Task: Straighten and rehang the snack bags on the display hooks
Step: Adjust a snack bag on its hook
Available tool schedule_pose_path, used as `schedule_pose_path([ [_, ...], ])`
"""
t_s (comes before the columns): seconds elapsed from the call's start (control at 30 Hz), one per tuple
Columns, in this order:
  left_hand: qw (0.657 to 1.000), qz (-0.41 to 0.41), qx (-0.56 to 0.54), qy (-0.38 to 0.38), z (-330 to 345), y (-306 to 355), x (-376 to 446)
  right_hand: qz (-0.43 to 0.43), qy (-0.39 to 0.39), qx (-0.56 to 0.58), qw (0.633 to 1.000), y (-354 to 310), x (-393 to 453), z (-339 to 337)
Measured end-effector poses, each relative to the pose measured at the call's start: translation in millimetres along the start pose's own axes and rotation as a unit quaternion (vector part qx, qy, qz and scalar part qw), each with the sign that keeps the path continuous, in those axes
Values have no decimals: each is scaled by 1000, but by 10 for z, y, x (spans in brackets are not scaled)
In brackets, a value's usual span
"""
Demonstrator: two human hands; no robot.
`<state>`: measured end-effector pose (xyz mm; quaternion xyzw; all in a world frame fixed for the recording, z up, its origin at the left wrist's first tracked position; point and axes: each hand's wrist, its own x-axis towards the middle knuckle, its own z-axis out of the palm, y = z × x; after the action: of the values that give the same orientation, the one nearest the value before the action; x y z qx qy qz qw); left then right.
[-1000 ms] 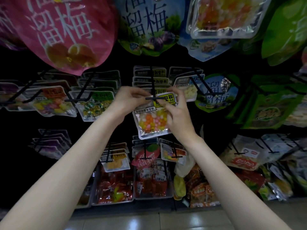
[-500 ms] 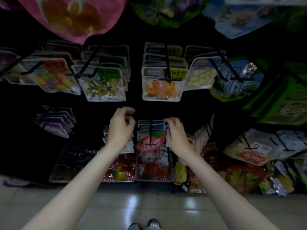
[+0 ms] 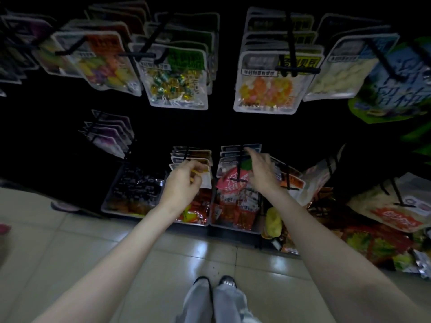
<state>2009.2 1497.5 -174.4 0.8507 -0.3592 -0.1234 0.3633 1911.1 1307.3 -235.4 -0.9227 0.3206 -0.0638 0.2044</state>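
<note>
Landmark: the red bag (image 3: pixel 229 180), hanging crooked on its black hook (image 3: pixel 239 167) in the low row.
Right hand (image 3: pixel 261 170): we reach just right of the red bag, fingers extended and loose, holding nothing.
Left hand (image 3: pixel 184 183): just left of the red bag, fingers curled; we seem to pinch the yellow-white bag (image 3: pixel 202 174).
Key relation: the hook's rod points toward us, so the red bag must slide along it; our right hand is nearer.

Both bare forearms reach forward and down, well apart at the elbows and closer at the wrists. The left hand (image 3: pixel 180 183) has its fingers curled in toward the thumb, knuckles up. The right hand (image 3: pixel 261 171) is stretched further forward, its fingers extended and loosely spread, palm turned down.
</note>
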Motion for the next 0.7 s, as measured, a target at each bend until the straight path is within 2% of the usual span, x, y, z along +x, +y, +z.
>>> schedule_pose_path([
  [0.1,1000,4,1,-12,56,-1,-5,-17,9,-43,999,60,4,67],
  [0.2,1000,11,8,-27,107,14,-20,2,28,-41,999,65,9,126],
  [0.37,998,29,18,-46,134,68,-38,49,-11,-31,998,88,-88,179],
  [0.5,998,32,14,-61,115,108,-25,7,17,6,1000,50,-403,140],
  [0.63,995,57,-6,-79,68,159,-12,10,-80,32,996,40,-751,-207],
  [0.7,988,84,-20,-126,40,262,19,-27,-124,43,991,-6,-848,-548],
])
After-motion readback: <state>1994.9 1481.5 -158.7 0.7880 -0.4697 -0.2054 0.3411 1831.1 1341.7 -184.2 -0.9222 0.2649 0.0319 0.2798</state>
